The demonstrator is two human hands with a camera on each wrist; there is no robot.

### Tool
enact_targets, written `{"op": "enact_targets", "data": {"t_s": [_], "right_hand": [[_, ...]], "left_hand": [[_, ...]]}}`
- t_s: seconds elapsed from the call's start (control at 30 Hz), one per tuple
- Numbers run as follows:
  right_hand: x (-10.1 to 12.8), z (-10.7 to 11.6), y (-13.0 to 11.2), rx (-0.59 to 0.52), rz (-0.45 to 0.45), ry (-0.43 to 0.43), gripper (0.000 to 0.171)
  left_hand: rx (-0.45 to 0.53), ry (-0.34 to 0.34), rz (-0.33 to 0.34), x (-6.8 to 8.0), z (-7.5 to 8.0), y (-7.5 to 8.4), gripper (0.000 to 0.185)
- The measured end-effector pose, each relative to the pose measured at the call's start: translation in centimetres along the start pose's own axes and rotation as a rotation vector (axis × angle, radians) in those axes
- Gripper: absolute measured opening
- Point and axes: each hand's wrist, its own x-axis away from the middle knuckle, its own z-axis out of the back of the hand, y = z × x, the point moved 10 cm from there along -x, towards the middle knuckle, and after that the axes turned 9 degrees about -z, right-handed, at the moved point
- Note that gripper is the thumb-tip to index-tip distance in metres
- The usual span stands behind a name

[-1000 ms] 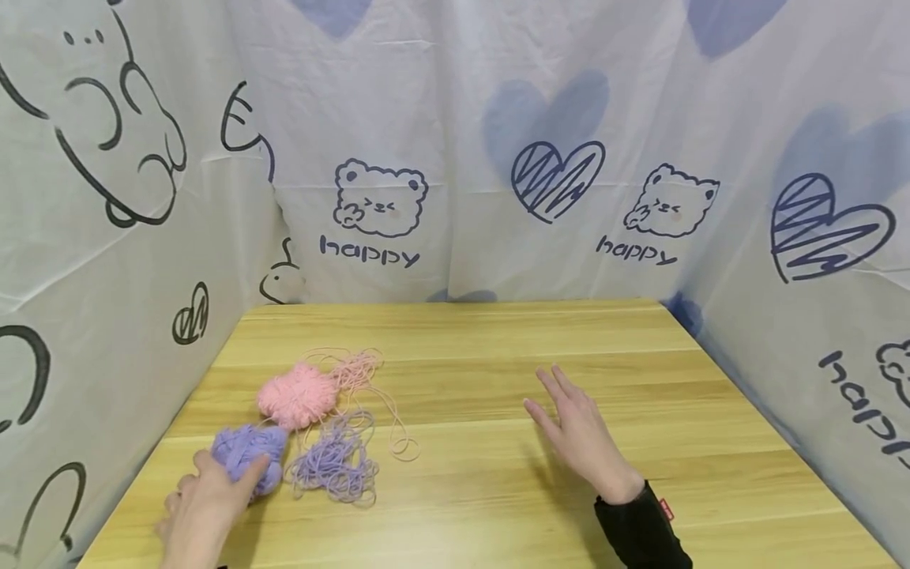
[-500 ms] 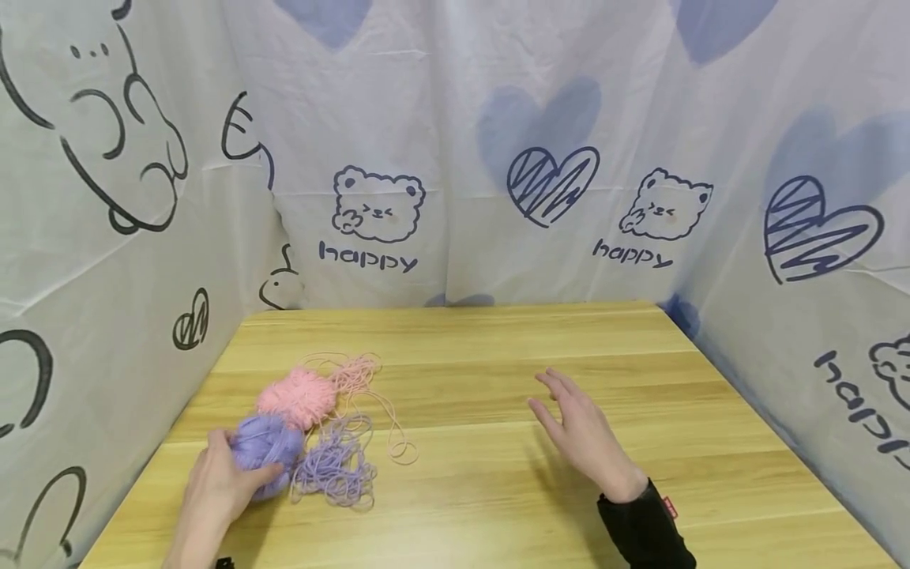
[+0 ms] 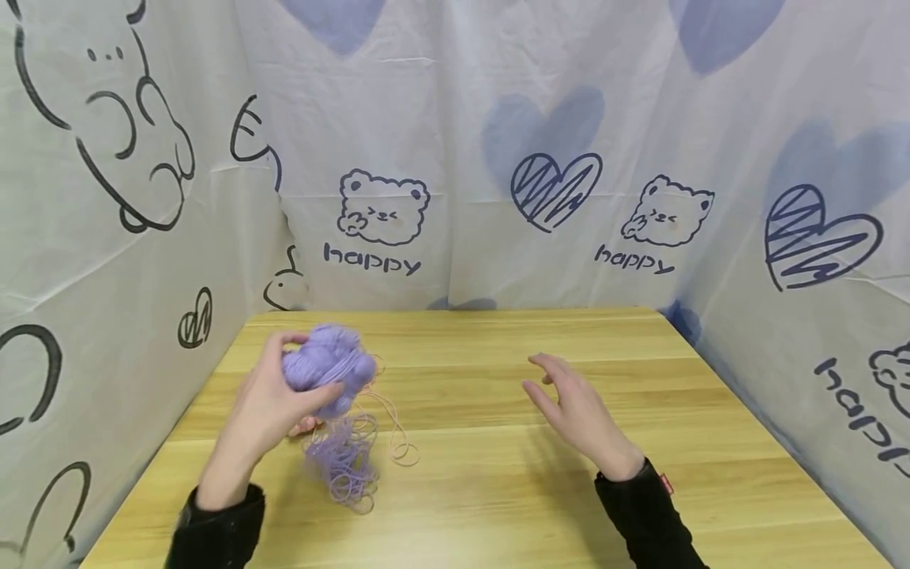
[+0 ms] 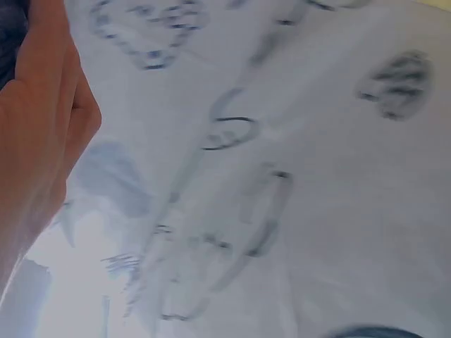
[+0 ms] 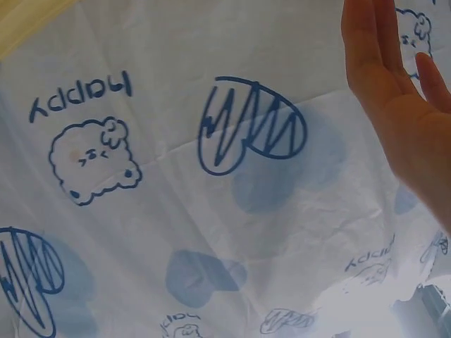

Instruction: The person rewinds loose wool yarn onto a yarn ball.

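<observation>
My left hand [image 3: 273, 399] grips a ball of purple yarn [image 3: 330, 367], thumb on the near side and fingers round the far side, raised above the table at the left. Below it lies a loose tangle of purple yarn [image 3: 344, 462]. The pink yarn ball [image 3: 306, 426] is mostly hidden behind the left hand and the purple ball; a loose pink strand [image 3: 398, 431] trails to its right. My right hand [image 3: 583, 415] hovers over the right half of the table, fingers relaxed and holding nothing. In the left wrist view only the back of the left hand [image 4: 42, 120] shows.
The wooden table [image 3: 498, 490] reaches back to a white curtain [image 3: 462, 237] printed with hearts, bears and the word happy. More of this cloth hangs along the left and right sides of the table.
My left hand has closed round the purple yarn ball and lifted it up, forward and to the right, over the pink ball. The right hand has barely moved.
</observation>
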Motion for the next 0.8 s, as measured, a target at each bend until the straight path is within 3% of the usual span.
{"op": "enact_targets", "data": {"t_s": [0.17,0.4,0.6,0.8], "right_hand": [[-1.7,0.4,-1.8,-0.073,0.019,-0.06,0.051],[-4.0,0.5,-3.6,-0.236,0.0,-0.132,0.051],[-5.9,-0.4,-5.5,-0.612,0.024,-0.234,0.056],[-6.6,-1.1,-6.2,-1.013,-0.025,-0.315,0.055]], "left_hand": [[0.154,-0.034,-0.076,-2.5,-2.0,3.8,0.08],[0.399,-0.079,-0.171,-5.2,-5.2,7.8,0.069],[0.561,-0.113,-0.236,-6.3,-7.3,10.1,0.063],[0.632,-0.121,-0.24,-6.7,-8.8,10.6,0.061]]}}
